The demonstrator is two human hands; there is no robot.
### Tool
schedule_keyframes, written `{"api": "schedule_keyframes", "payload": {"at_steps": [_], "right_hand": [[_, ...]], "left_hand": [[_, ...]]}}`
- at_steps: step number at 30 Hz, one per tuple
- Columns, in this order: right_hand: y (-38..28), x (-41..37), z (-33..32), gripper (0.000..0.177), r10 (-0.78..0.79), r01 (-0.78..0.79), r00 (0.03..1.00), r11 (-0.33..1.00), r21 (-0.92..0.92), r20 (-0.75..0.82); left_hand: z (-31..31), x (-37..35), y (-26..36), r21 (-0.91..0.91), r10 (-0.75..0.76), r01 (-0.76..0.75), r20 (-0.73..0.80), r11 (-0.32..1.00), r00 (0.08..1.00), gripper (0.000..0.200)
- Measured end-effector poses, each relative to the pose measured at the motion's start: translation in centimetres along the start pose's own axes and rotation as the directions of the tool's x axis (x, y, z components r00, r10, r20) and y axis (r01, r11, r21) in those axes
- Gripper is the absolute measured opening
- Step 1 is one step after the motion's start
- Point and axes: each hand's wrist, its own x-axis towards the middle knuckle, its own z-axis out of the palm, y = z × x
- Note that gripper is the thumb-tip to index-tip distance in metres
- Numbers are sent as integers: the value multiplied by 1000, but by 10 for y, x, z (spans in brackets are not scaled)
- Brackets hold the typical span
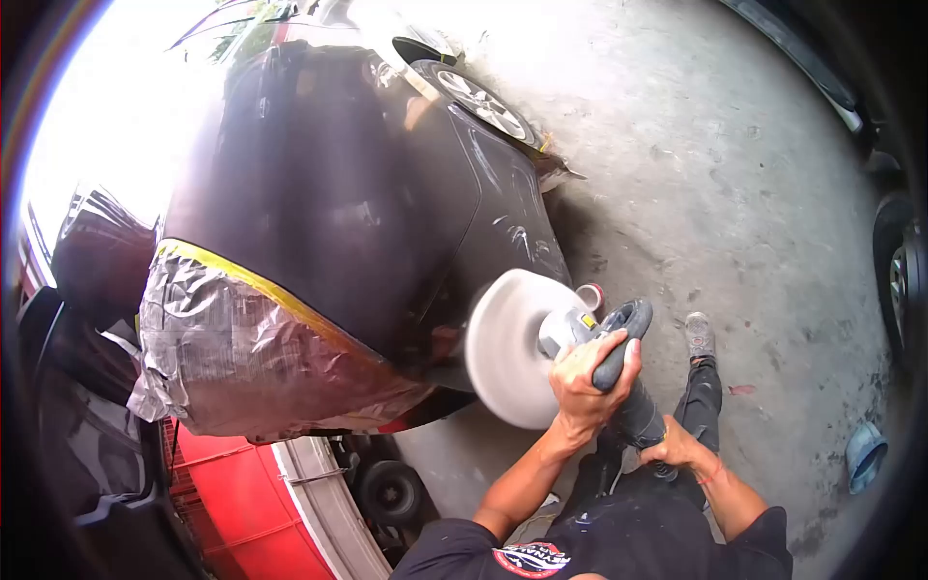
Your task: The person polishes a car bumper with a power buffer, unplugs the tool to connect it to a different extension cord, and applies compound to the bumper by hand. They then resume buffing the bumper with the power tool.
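Observation:
A car polisher (638, 411) with a large round white buffing pad (507, 348) is held in both hands. The pad is smeared by motion and overlaps the lower edge of the dark car panel (338, 184). My left hand (583, 387) wraps round the loop handle (635, 321) near the head. My right hand (677, 445) is closed round the rear of the body. Pale streaks mark the panel to the upper right of the pad. Masking sheet (242, 338) edged with yellow tape (242, 275) covers part of the car.
A small round can (591, 295) stands on the concrete floor (696, 164) behind the pad. A blue bucket (866, 456) lies at the right. Another vehicle's wheel (901, 271) is at the right edge. A loose tyre (390, 491) and a red panel (237, 493) are at lower left.

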Motion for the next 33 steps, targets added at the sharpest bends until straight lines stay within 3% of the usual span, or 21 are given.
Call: {"api": "schedule_keyframes", "payload": {"at_steps": [2,5,9,12,14,17,24,26,30,33], "right_hand": [[-5,1,6,30,-83,82,996,996,-44,-26],[-32,-15,8,34,-41,36,998,994,-108,-45],[-62,-26,20,38,-104,94,993,982,-164,-51],[-70,-30,26,44,-203,175,975,952,-250,-92],[-73,-30,32,46,-350,283,926,889,-359,-139],[-83,-26,35,47,-373,302,919,875,-379,-131],[-95,-14,31,49,-324,306,946,905,-297,-11],[-103,-16,33,48,-175,165,984,964,-208,-29],[-93,-10,27,42,-164,147,984,970,-194,-74],[-89,-4,18,33,-110,98,993,977,-189,-54]], "left_hand": [[-14,-1,8,26,84,-83,-41,996,996,24],[-29,-5,21,-5,125,-126,-115,992,985,24],[-59,-16,25,-42,181,-194,-208,980,961,26],[-79,-19,30,-59,208,-230,-255,971,944,23],[-89,-21,31,-91,219,-260,-318,961,922,20],[-101,-21,31,-99,236,-287,-356,953,904,21],[-97,4,37,9,243,-252,-293,968,925,24],[-91,11,36,15,213,-215,-237,976,948,25],[-71,30,28,-58,164,-183,-241,981,956,18],[-51,49,22,-7,109,-112,-188,994,976,19]]}}
